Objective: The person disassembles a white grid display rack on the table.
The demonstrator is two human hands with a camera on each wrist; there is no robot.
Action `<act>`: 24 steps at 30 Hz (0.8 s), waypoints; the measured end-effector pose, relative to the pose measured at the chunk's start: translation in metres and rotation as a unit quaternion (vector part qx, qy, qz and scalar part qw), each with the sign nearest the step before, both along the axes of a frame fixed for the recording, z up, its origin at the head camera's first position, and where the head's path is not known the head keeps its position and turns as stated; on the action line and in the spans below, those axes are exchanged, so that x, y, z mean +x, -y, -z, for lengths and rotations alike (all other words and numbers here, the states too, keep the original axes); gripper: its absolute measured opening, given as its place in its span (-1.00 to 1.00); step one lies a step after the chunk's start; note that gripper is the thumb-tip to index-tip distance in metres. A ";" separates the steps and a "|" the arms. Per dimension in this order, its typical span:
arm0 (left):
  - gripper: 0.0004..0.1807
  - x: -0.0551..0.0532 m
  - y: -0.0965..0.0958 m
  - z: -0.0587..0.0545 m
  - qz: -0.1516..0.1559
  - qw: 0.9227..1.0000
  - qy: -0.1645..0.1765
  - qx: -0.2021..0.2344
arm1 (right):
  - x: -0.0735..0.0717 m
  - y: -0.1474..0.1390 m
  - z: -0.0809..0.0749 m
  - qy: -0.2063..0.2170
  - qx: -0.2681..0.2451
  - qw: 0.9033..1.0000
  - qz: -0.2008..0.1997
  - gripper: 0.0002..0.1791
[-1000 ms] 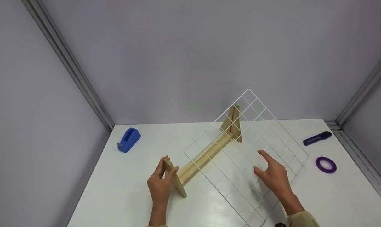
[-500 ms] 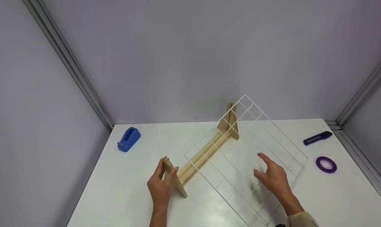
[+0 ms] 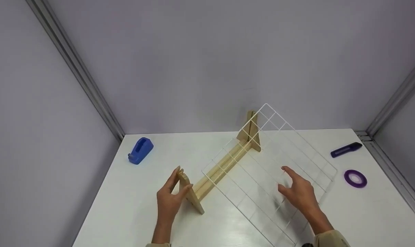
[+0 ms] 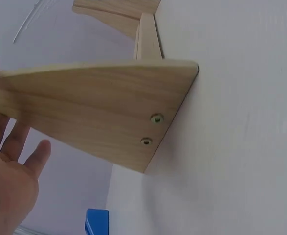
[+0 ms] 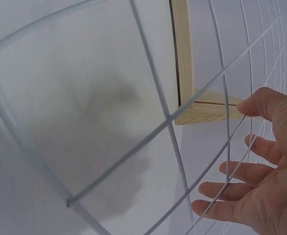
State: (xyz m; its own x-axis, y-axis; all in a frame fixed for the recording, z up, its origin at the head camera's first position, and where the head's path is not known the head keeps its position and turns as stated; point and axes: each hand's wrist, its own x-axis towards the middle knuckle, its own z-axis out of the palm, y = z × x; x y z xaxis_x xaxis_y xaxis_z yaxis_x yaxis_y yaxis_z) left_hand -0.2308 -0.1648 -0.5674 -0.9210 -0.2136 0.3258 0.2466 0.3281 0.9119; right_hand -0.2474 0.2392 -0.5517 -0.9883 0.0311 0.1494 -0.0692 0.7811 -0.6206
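A pale wooden stand [image 3: 207, 183] lies diagonally on the table, two tapered end panels joined by a grooved crossbar. My left hand [image 3: 168, 202] grips the top of the near end panel [image 4: 94, 98], thumb on one side and fingers on the other. Two metal fasteners show near that panel's lower edge. My right hand [image 3: 301, 193] holds a white wire grid [image 5: 168, 119] from its right part, the thumb at a wire and the fingers among the wires. The grid tilts above the table, its upper left side overlapping the crossbar and the far end panel [image 3: 252, 132] in the head view.
A blue tape dispenser [image 3: 141, 151] stands at the table's left. To the right lie a dark purple utility knife [image 3: 346, 150] and a purple tape roll [image 3: 348, 178]. Grey walls [image 3: 207, 68] enclose the white table [image 3: 125, 212] at back and sides.
The grid's top corner has dropped and shifted slightly left. The stand's far end has swung a little left. My left hand and wrist have shifted slightly left, still gripping the near panel.
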 end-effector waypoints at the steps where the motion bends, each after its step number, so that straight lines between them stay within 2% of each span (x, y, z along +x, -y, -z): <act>1: -0.20 -0.001 0.005 -0.001 0.020 1.000 0.004 -0.006 | 0.000 0.000 -0.001 0.000 0.000 1.000 0.000 -0.26; 6: -0.14 -0.008 0.024 -0.003 0.098 0.994 0.040 -0.032 | 0.003 -0.003 -0.003 0.003 0.006 1.000 -0.002 -0.26; 12: -0.24 -0.016 0.032 0.001 0.160 0.983 0.084 -0.039 | 0.005 -0.007 -0.004 0.010 0.016 1.000 -0.004 -0.27; 15: -0.34 -0.018 0.032 0.005 0.167 0.981 0.090 -0.026 | 0.006 -0.009 -0.003 0.017 0.015 1.000 -0.004 -0.27; 19: -0.44 -0.019 0.029 0.008 0.156 0.984 0.085 -0.007 | 0.007 -0.011 -0.001 0.019 0.017 1.000 -0.001 -0.27; 24: -0.46 -0.016 0.025 0.009 0.144 0.986 0.084 0.006 | 0.008 -0.014 0.002 0.023 0.017 1.000 -0.003 -0.27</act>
